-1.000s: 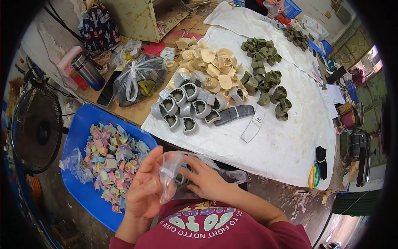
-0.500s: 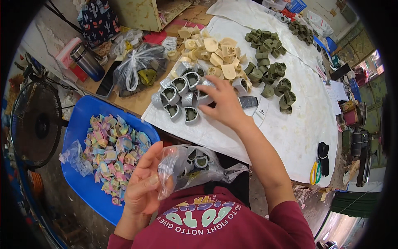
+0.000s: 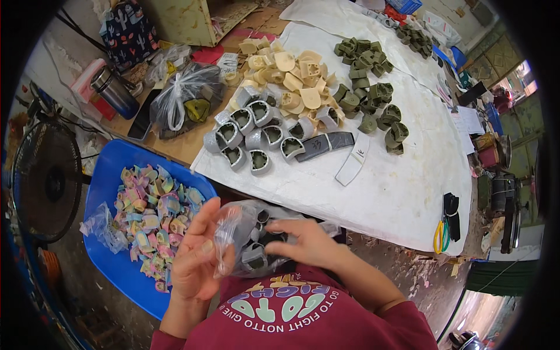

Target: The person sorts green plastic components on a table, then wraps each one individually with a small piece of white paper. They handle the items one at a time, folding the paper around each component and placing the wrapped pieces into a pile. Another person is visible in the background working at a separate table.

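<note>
Clear bag (image 3: 230, 233) seemed soft & slippery; our L hand (image 3: 195, 259) pinched its side, R hand (image 3: 309, 242) spread. Grey bits (image 3: 253, 255) looked stiff, prob. best held by rims.

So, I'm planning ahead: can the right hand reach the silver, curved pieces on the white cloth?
Probably yes: the right hand is at the clear plastic bag; nothing on the cloth blocks the nearest silver pieces.

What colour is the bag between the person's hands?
The bag is clear, colourless plastic with a pale whitish sheen, seen best in the head view.
</note>
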The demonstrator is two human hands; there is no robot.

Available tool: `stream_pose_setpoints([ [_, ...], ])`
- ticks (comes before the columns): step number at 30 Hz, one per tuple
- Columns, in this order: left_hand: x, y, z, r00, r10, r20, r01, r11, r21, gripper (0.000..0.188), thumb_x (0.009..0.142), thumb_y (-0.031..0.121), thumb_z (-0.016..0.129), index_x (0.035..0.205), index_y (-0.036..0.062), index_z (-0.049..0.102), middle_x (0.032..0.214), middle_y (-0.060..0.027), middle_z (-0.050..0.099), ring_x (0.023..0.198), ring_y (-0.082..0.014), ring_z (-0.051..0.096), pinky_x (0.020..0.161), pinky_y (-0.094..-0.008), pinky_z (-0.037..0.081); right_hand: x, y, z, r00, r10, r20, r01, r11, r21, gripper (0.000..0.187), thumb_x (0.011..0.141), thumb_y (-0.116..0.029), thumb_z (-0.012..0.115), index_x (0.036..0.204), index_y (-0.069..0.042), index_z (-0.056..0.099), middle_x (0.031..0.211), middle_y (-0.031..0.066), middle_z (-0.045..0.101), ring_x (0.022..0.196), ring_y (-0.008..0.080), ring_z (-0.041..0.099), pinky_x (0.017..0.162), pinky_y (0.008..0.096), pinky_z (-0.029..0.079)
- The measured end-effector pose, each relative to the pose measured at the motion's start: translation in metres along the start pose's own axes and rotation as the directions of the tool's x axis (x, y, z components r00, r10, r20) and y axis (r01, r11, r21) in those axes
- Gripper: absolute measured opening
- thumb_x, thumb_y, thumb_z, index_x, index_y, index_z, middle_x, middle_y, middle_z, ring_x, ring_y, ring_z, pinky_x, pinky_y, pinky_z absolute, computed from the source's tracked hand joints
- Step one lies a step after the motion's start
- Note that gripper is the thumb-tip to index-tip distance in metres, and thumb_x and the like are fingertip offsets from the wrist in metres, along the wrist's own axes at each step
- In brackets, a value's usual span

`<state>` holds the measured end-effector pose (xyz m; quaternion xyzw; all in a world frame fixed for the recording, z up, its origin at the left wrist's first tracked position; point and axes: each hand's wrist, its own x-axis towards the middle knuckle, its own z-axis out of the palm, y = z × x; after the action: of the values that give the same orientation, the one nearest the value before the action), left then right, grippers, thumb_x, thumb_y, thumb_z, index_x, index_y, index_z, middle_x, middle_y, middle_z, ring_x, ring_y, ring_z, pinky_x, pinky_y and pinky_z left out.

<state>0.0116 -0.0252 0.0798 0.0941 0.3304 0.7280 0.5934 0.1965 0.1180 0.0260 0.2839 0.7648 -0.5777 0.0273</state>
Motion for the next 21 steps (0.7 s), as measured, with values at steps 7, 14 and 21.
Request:
stream_pose_setpoints([
  [7, 0.002, -0.002, 0.006, 0.999, -0.037, 0.015, 0.037, 0.999, -0.002, 0.071, 0.080, 0.011, 0.064, 0.145, 0.0057, 0.035, 0.142, -0.0179, 0.042, 0.053, -0.0159, 0.054, 0.045, -0.0241, 0.043, 0.083, 0.014, -0.086, 0.690, -0.594, -0.415, -0.018, 0.558, -0.829, 0.059, 0.068, -0.021, 0.078, 0.122, -0.009, 0.058, 0.138, 0.0157, 0.041, 0.129, 0.0413, 0.034, 0.100, 0.0503, 0.036],
  [14, 0.007, 0.001, 0.004, 0.997, -0.044, 0.061, 0.047, 0.998, -0.040, 0.070, 0.080, 0.011, 0.065, 0.144, 0.0049, 0.036, 0.139, -0.0181, 0.043, 0.061, -0.0165, 0.056, 0.046, -0.0231, 0.042, 0.100, 0.032, -0.104, 0.721, -0.616, -0.318, 0.165, 0.598, -0.785, 0.057, 0.063, -0.023, 0.079, 0.114, -0.004, 0.060, 0.131, 0.0135, 0.047, 0.126, 0.0367, 0.038, 0.100, 0.0461, 0.038],
  [21, 0.008, 0.001, 0.006, 0.999, -0.011, 0.031, 0.012, 0.999, -0.035, 0.070, 0.079, 0.013, 0.067, 0.143, 0.0040, 0.038, 0.137, -0.0176, 0.044, 0.065, -0.0164, 0.057, 0.047, -0.0229, 0.042, 0.077, 0.019, -0.096, 0.620, -0.254, -0.743, 0.488, 0.866, 0.111, 0.054, 0.065, -0.004, 0.076, 0.117, -0.003, 0.060, 0.111, 0.0081, 0.061, 0.101, 0.0223, 0.057, 0.092, 0.0366, 0.045],
])
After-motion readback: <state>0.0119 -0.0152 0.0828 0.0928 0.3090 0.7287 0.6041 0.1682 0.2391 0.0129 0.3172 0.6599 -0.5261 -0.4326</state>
